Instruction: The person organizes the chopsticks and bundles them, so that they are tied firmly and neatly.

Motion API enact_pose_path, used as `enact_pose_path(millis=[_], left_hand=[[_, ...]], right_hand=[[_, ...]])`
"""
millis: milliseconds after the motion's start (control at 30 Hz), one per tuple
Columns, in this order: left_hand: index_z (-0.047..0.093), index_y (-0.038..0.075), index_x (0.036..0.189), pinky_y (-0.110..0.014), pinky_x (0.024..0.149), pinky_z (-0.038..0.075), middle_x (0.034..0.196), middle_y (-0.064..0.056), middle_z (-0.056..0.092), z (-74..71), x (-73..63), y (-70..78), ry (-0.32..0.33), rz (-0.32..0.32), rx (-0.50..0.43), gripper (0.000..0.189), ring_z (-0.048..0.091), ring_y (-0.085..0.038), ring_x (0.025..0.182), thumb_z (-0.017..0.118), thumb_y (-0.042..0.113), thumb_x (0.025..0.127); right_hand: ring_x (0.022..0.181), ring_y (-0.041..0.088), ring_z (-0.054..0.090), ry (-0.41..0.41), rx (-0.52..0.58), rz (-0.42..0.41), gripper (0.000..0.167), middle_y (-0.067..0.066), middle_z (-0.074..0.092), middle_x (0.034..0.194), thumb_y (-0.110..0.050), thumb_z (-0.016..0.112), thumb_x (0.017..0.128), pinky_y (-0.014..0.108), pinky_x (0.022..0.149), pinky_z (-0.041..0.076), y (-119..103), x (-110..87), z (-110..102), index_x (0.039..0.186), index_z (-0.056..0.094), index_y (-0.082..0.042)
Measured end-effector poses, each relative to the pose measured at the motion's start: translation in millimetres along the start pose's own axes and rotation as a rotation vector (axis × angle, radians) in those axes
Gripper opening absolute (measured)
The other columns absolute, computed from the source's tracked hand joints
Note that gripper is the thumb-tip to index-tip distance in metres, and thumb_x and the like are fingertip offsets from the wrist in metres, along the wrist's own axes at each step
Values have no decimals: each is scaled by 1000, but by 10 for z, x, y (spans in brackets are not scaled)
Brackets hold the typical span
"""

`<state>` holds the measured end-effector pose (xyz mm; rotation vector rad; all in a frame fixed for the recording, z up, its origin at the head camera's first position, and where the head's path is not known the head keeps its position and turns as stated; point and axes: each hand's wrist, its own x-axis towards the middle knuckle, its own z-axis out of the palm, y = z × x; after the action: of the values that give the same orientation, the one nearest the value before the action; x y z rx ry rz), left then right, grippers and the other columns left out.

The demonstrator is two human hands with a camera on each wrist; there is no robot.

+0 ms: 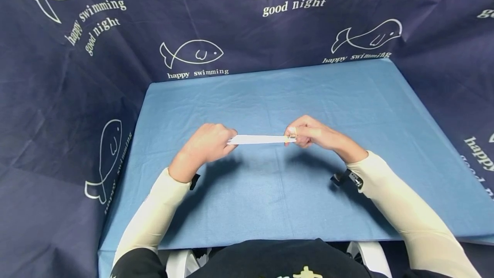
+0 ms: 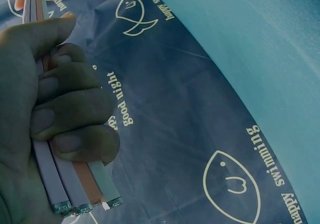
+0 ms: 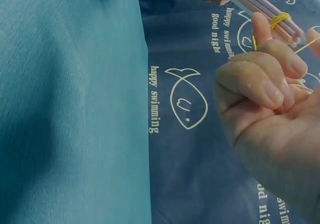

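A bundle of long, narrow flat strips (image 1: 258,139) is held level above the table between both hands. My left hand (image 1: 211,141) grips its left end. In the left wrist view the fingers curl round the strips (image 2: 89,184), which are whitish, reddish-brown and pale green, with small patterned ends sticking out below the fist. A yellow rubber band (image 3: 280,18) is wound about the other end of the bundle. My right hand (image 1: 310,133) is at that end, its fingers hooked in a loop of the band, which stretches out taut in the right wrist view.
A blue cloth covers the table (image 1: 254,200). Dark blue curtains (image 1: 247,29) printed with white fish and lettering hang at the back and sides. Black wrist devices (image 1: 347,178) sit on the sleeves, and white chair arms (image 1: 179,263) stand at the front edge.
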<state>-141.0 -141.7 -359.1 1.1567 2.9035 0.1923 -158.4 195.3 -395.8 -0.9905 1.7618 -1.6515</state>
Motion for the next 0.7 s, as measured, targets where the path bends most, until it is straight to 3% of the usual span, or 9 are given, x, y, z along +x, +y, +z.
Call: enact_pose_path(millis=[233,400,467,700], left_hand=[[53,19,70,-34,51,38,57,9,39,4,-4,12,13,28,-18,25,43,-15,53,61,19,94],[50,19,68,-33,51,36,58,10,35,0,-10,8,31,40,-1,28,41,-14,53,62,19,93],[49,20,67,-34,51,36,58,10,34,-1,-9,3,35,44,11,28,41,-14,53,62,19,93],[50,20,68,-35,50,38,57,9,37,0,2,7,36,66,43,28,43,-15,53,63,22,93]], right_hand=[[48,25,18,-45,71,16,43,10,25,57,-14,35,106,29,43,16,-14,52,45,87,63,12],[51,21,16,-82,102,107,32,4,24,60,-10,37,103,28,47,15,-48,106,91,73,41,0],[52,19,16,-88,87,143,28,3,22,61,-8,40,100,26,49,16,-51,118,99,72,35,-4],[51,19,24,-54,-25,154,13,7,28,60,0,41,83,26,50,23,-38,136,117,70,41,-1]])
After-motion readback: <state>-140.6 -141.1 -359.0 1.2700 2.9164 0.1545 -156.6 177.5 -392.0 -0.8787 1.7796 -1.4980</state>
